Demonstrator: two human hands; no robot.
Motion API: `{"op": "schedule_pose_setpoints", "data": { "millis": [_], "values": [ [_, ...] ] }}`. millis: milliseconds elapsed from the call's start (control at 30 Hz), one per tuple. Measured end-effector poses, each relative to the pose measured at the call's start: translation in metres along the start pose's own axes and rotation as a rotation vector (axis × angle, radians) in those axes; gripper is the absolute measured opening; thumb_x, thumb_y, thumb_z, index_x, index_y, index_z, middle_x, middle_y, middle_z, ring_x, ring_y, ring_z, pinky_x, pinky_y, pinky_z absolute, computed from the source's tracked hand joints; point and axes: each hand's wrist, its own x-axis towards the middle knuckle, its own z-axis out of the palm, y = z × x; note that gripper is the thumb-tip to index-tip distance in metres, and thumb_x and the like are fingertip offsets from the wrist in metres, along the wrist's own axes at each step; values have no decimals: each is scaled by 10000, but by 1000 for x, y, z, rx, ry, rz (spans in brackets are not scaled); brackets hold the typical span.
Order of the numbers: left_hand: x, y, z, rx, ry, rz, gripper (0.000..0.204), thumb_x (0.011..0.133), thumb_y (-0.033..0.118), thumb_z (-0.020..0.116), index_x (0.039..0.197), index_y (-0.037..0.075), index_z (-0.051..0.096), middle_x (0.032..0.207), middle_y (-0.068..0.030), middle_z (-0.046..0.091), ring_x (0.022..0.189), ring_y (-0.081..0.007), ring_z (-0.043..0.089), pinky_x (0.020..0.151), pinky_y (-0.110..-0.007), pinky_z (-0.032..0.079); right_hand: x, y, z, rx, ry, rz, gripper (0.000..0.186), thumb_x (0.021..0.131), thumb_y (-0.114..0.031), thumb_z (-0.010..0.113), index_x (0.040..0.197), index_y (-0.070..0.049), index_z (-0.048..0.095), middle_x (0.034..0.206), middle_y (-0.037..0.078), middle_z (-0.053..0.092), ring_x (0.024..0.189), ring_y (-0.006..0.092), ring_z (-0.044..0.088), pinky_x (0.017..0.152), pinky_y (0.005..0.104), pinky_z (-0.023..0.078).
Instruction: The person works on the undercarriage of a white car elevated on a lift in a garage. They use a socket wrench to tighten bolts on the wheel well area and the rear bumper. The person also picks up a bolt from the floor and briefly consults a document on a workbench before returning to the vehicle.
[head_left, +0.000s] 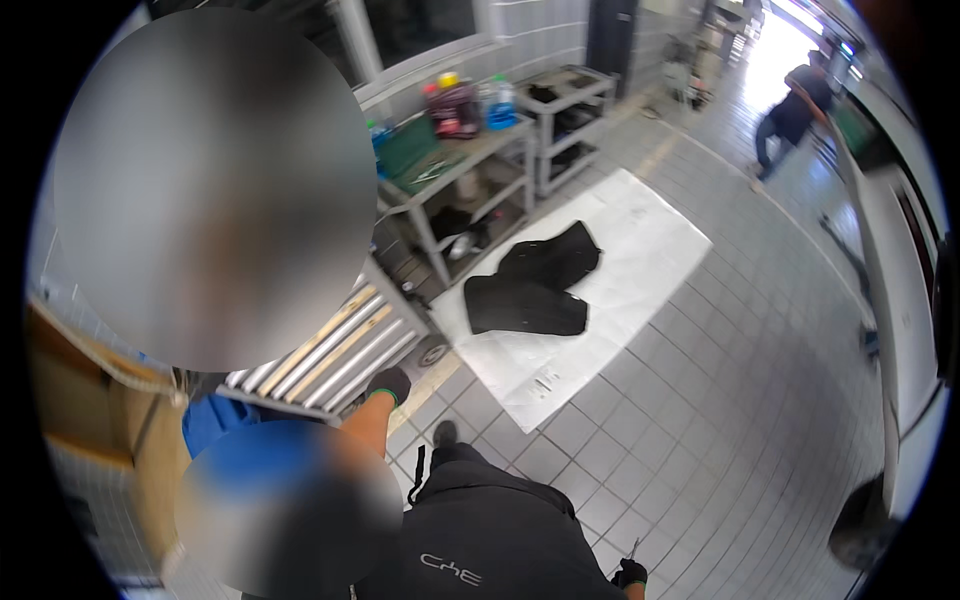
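My left hand (pixel 390 384), in a black glove with a green cuff, reaches toward the low corner of a slatted rack (pixel 325 350). Its fingers are blurred, and whether they touch the rack cannot be told. Down at the lower right, my right hand (pixel 630 573), gloved the same way, is closed on a thin pointed metal tool (pixel 634 549) that sticks up from the fist. Ahead of me, two flat black pieces (pixel 530 290), shaped like car floor mats, lie overlapping on a large white sheet (pixel 640 225) spread over the tiled floor.
Beyond the rack stand a grey shelf cart (pixel 470 165) with bottles (pixel 458 108) and a second cart (pixel 570 115). A white vehicle (pixel 905 300) lines the right side. Another person (pixel 793 115) is at the far right. Two blurred circles hide areas on the left.
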Motion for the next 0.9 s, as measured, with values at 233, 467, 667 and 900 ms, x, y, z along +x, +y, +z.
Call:
{"op": "schedule_pose_setpoints", "data": {
  "millis": [233,467,667,900],
  "values": [
    [0,-106,-198,-703,685,-41,338,952,375,642,1217,177,713,1120,-149,731,1073,-362,686,916,-480,545,-81,-280,128,222,141,-40,166,1015,-232,579,937,-86,591,565,79,512,410,258,533,368,458,464],
    [62,-255,-290,-236,697,4,337,960,297,624,1229,105,689,1242,-192,678,1138,-388,648,971,-507,521,-242,-538,416,-243,-127,-516,227,999,-285,683,1061,-66,685,648,-14,537,484,106,495,418,300,420],
    [85,-279,-288,-376,739,101,438,957,318,616,1341,113,671,1410,-183,626,1280,-375,594,1097,-478,473,-388,-670,602,-627,-299,-997,340,952,-314,747,1137,-30,709,748,87,678,640,161,635,624,351,529],
    [95,-293,-298,-684,773,-75,454,943,287,653,1370,131,647,1461,-178,584,1286,-376,593,1099,-452,481,-454,-725,709,-745,-437,-1416,308,935,-302,764,1064,-36,675,822,176,669,725,366,640,689,432,524]
  ]
}}
